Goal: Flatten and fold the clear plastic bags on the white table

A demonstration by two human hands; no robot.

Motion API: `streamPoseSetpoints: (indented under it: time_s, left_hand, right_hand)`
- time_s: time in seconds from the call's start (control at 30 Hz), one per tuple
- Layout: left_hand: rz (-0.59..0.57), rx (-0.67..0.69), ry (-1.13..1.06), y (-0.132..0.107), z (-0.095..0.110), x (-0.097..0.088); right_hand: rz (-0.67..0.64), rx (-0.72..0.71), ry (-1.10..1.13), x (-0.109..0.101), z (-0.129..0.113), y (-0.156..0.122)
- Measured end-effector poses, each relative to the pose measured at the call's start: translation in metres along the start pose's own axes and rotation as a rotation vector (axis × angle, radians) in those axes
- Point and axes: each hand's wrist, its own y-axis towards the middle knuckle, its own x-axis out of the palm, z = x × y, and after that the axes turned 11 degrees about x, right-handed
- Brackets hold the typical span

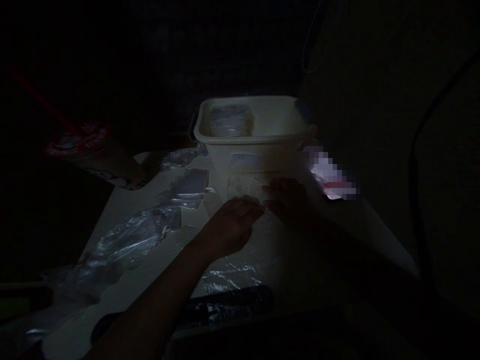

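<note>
Closest up, some dark strip [240, 302] lies along the table's [386, 245] near edge, and clear wrappers [131, 237] straggle up the left edge. Left hand [234, 227] and right hand [290, 200] meet mid-table, fingertips at a clear film [257, 189] just in front of the tub [279, 117]; honestly too dark to tell if either is pinching it. I'd keep a light touch and add light, since thin plastic probably bunches. Cup [112, 167] with a red straw [45, 102] is by the far left corner, contents unclear. Tub's at the far edge, plastic-wrapped packet [230, 122] in its left side.
</note>
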Motion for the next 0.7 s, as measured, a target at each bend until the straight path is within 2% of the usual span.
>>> streamPoseSetpoints:
  time_s: [0.27, 0.7]
  left_hand:
    - [-0.056, -0.020, 0.063, -0.0001, -0.0013, 0.0016]
    - [-0.065, -0.004, 0.159, -0.0010, -0.0074, -0.0018]
  right_hand:
    - [-0.012, -0.012, 0.023, -0.0012, 0.0013, -0.0003]
    - [0.009, -0.012, 0.020, -0.0024, 0.0003, -0.0009]
